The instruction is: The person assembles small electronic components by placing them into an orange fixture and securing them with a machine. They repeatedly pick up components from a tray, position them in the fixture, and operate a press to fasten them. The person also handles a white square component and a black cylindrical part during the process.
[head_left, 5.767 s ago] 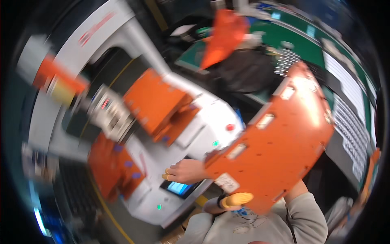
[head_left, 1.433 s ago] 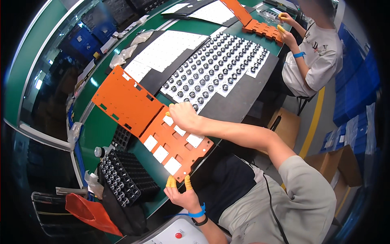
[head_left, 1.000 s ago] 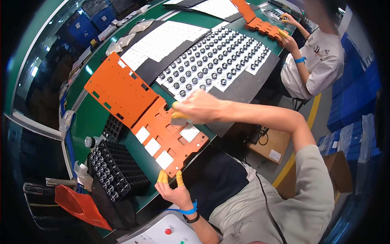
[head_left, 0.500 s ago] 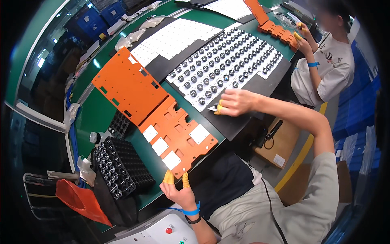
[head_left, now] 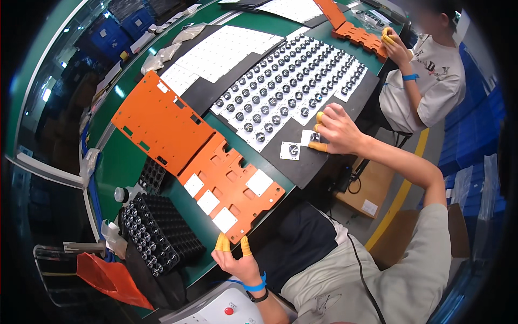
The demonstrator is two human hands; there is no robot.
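My right hand (head_left: 341, 131), with yellow finger cots, is above the black mat (head_left: 302, 170). Its thumb and a finger close on a small white square plate (head_left: 306, 136) carrying a black round part. A similar square plate (head_left: 290, 151) lies flat on the mat beside it. At the near corner of an orange hinged fixture (head_left: 232, 189) is my left hand (head_left: 238, 264), its cot-covered fingers apart and touching or close to the edge. Several blank white squares (head_left: 224, 219) sit on the fixture, whose larger orange panel (head_left: 162, 121) lies folded back.
Rows of white plates with black round parts (head_left: 264, 102) fill the mat beyond. White sheets (head_left: 221, 51) lie farther back. Black trays of round parts (head_left: 154, 232) stand left. A co-worker's hand (head_left: 396, 48) is near another orange fixture (head_left: 359, 39).
My right hand has moved right and slightly away from me. One square plate now lies on the mat, and another shows at my fingers. My left hand keeps its place at the fixture.
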